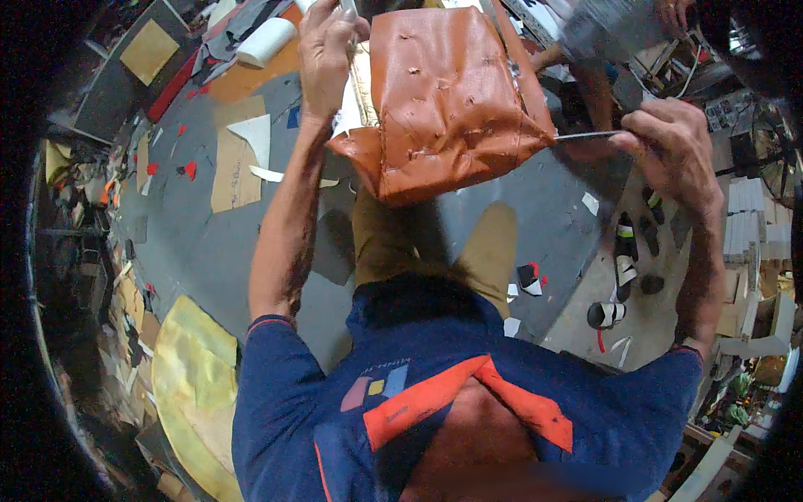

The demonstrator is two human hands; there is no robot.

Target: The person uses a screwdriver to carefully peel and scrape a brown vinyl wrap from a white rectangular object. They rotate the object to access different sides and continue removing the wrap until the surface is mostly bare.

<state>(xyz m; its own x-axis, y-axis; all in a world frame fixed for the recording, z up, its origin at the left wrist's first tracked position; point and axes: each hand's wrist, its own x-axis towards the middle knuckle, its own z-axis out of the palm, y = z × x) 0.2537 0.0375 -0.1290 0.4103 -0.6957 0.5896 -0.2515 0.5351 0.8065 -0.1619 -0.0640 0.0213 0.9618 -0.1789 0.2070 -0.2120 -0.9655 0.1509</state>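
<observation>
A brown leather or leather-like piece [445,94], creased and dotted with small holes and torn spots, hangs above my knees. White and cream lining [361,94] shows along its left side. At its upper left, my left hand [329,56] grips the edge; the fingertips are partly cut off by the top of the view. My right hand [674,138] is off to the right, its fingers pinched on a thin pale strip [586,135]. That strip runs straight to the piece's lower right corner. Whether it is thread, cord or a flat tool, I cannot tell.
Cardboard [235,182] and white scraps lie on the grey floor covering [188,232]. A white roll [266,42] sits at upper left, a yellowish sheet [194,383] at lower left. Sandals [606,314] lie at right, near stacked white pieces [745,213]. Another person's hand [677,11] shows at upper right.
</observation>
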